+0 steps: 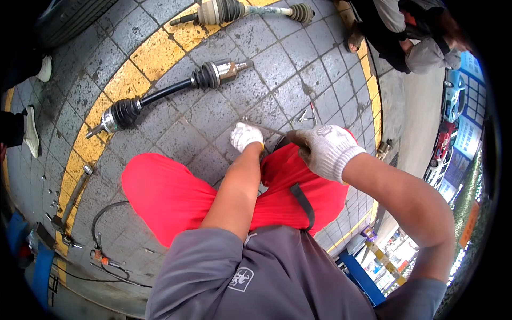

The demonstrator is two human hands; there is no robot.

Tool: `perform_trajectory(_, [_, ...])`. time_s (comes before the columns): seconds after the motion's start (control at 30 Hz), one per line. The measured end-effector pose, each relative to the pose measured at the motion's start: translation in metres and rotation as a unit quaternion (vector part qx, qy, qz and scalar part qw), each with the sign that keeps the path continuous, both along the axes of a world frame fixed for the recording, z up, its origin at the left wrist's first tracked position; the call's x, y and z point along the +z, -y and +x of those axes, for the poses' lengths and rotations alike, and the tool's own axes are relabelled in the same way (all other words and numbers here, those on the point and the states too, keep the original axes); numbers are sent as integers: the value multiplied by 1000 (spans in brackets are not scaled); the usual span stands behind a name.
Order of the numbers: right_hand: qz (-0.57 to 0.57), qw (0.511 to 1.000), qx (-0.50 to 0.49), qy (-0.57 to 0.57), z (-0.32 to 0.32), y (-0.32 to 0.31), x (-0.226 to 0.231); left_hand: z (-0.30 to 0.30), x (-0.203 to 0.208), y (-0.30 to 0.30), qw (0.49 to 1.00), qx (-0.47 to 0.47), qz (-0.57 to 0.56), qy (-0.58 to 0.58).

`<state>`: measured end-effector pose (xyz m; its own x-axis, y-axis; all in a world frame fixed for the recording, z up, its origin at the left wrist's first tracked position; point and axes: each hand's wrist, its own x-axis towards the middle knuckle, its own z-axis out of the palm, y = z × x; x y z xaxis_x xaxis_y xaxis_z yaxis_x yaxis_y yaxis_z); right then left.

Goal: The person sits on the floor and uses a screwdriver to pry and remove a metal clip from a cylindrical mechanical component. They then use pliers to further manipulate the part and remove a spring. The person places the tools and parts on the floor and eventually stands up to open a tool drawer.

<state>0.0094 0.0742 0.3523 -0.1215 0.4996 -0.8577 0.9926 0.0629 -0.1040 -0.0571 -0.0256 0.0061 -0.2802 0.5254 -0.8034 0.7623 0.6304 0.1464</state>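
My left hand is curled, contents unclear; my right hand closes around a thin rod. Its stained glove, I judge, could slip.

Tyre, black: 10 o'clock, at the rim. Shoes, two, pale: 9 and 10 o'clock. Hose, black, curved: 8 o'clock. Person, grey and black clothing: 2 o'clock. Red car, between blue car and white car: 3 o'clock. Beam, blue: 5 o'clock.
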Motion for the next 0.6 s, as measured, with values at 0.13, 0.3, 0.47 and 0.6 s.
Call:
perform_trajectory(0.13, [-35,995,76,53,-7,-4,-1,-1,-8,-5,999,28,-17,0])
perform_trajectory(0.3, [-41,980,183,67,-13,12,5,4,-3,-1,998,60,-16,-12])
perform_trajectory(0.47, [-73,973,208,65,-8,14,-1,14,-3,-2,996,79,7,-31])
perform_trajectory(0.6, [30,989,139,44,-6,38,-2,10,5,-11,995,91,3,-41])
